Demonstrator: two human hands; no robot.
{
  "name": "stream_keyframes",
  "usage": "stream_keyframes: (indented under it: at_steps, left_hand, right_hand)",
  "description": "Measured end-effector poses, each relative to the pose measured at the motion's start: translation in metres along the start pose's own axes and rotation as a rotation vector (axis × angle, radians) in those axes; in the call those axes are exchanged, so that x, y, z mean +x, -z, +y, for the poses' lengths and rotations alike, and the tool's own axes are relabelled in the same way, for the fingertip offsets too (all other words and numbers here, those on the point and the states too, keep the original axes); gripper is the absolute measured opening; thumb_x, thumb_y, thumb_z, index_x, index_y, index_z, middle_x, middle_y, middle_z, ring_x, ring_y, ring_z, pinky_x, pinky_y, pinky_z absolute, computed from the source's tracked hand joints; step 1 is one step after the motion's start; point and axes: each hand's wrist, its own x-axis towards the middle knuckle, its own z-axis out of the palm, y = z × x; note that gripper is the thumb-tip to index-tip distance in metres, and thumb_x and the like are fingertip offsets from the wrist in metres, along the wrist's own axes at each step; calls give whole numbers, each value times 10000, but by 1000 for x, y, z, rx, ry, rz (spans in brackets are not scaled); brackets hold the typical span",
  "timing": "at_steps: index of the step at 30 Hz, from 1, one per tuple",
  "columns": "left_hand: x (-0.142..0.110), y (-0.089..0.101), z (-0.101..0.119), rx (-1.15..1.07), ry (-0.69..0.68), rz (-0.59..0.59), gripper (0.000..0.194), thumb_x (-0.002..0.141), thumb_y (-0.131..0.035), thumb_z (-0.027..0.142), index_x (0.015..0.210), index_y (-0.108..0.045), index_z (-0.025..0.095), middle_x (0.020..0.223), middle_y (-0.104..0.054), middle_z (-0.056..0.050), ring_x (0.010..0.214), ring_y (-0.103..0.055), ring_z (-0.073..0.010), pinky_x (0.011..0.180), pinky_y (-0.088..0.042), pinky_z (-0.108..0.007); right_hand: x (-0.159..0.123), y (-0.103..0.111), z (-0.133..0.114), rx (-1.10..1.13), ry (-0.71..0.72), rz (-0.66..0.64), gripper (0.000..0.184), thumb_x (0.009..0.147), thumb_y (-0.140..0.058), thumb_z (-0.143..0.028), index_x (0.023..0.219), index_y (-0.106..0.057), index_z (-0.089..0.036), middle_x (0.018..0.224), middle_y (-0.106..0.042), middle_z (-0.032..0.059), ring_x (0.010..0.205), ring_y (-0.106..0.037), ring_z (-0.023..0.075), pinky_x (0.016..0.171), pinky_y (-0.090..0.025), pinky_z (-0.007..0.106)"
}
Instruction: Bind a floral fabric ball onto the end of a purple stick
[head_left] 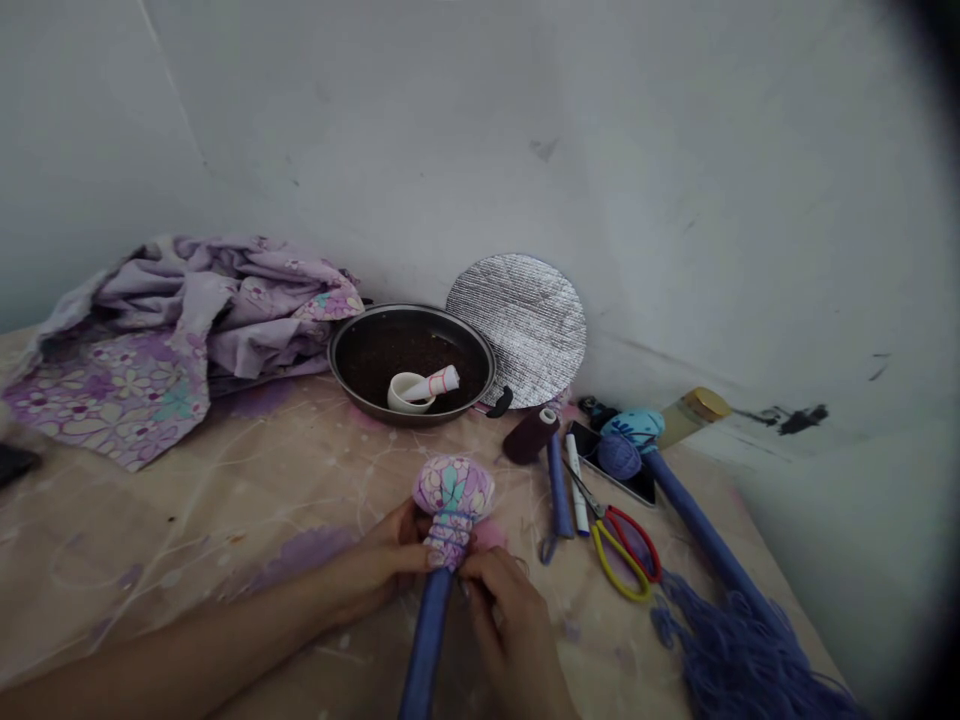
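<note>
A cloth-headed stick point(427, 640) stands out from the front edge of the view. Its round padded head point(454, 482) is covered in purple floral fabric, gathered at the neck and wound with blue yarn point(450, 518); the shaft below is wrapped in blue. My left hand point(386, 560) is closed on the neck from the left, thumb across the fabric. On the other side, my right hand point(517, 620) has its fingers pinched together against the lower end of the fabric. Whatever lies in that pinch is hidden.
Behind stand a dark pan point(360, 395) with a small white cup point(405, 385), and a silver disc point(517, 320) against the wall. Floral cloth point(150, 370) is heaped left. To the right lie scissors point(622, 550), a marker point(577, 485), a thread spool point(529, 437) and loose blue yarn point(742, 660).
</note>
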Motion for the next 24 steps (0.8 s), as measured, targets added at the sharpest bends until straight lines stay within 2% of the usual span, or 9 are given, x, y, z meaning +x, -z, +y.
stream_keyframes:
  at_steps: [5,16,24]
  left_hand:
    - [-1,1,0,-3,0,-17,609,612,-748,95,1159,-494,174,1047,-592,-80,971,-586,-201,887,-431,-356]
    - [-3,-2,-2,-31,-27,-62,546,659,-736,107,1155,-518,173,1037,-604,-77,956,-590,-186,885,-433,-327]
    - [-2,1,-3,-33,-4,-42,538,646,-741,98,1135,-530,174,1022,-613,-74,939,-601,-186,879,-438,-329]
  right_hand:
    - [-1,-3,1,10,-13,12,212,855,-408,-68,853,-575,-199,783,-582,17,724,-560,147,640,-402,221]
    - [-8,-12,11,10,-79,89,146,847,-453,-100,806,-553,-199,727,-581,-3,658,-557,134,589,-405,206]
    - [-3,-7,6,20,-16,90,177,846,-436,-86,806,-562,-204,741,-580,1,674,-549,133,599,-403,205]
